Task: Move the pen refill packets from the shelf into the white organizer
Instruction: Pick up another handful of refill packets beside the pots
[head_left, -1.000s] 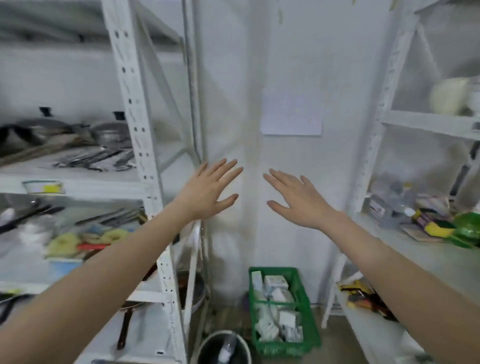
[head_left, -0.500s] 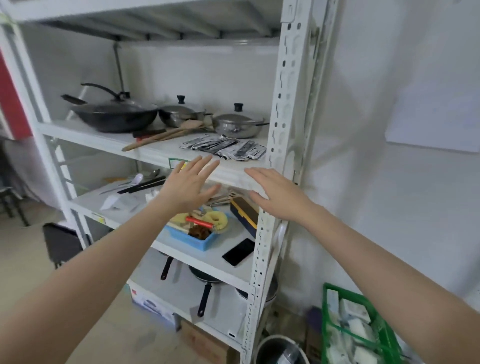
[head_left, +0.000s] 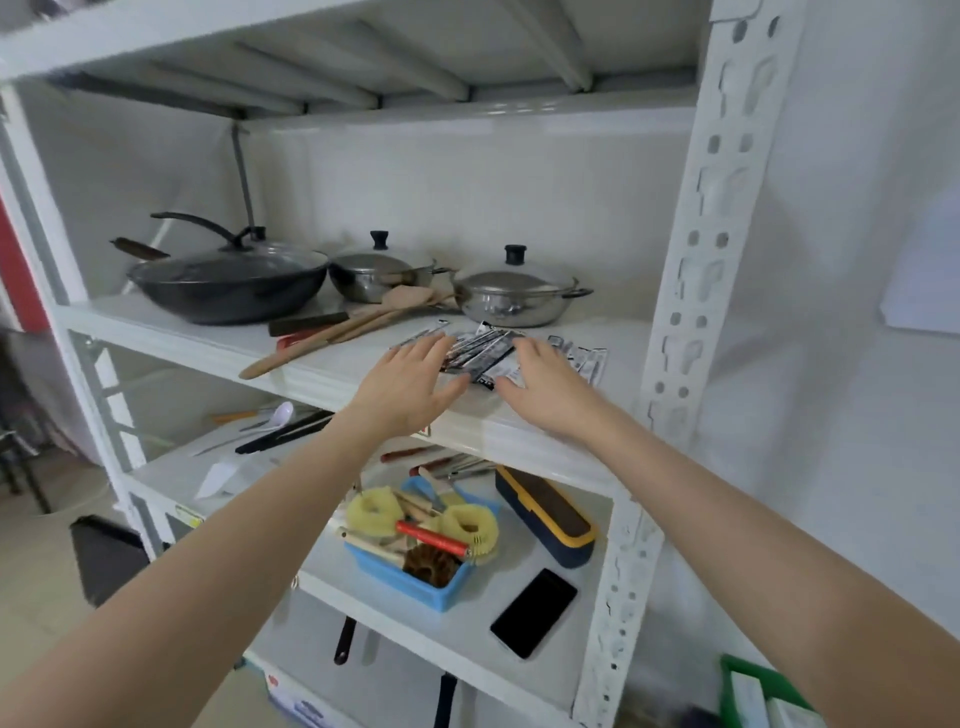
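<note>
on the upper shelf (head_left: 332, 371), both hands have moved in from the shelf edge where they hovered half a second ago. left hand (head_left: 410, 387) and right hand (head_left: 545, 395) now flank the pile of pen refill packets (head_left: 485, 351), fingers straight and relaxed, gripping nothing yet. fingertips look to be touching or just above the packets, can't tell which. packets lie flat in front of the steel pot (head_left: 514, 299), beside the wooden spatulas (head_left: 358, 327). white organizer not in view. reach looks done, so gathering the pile is likely next.
</note>
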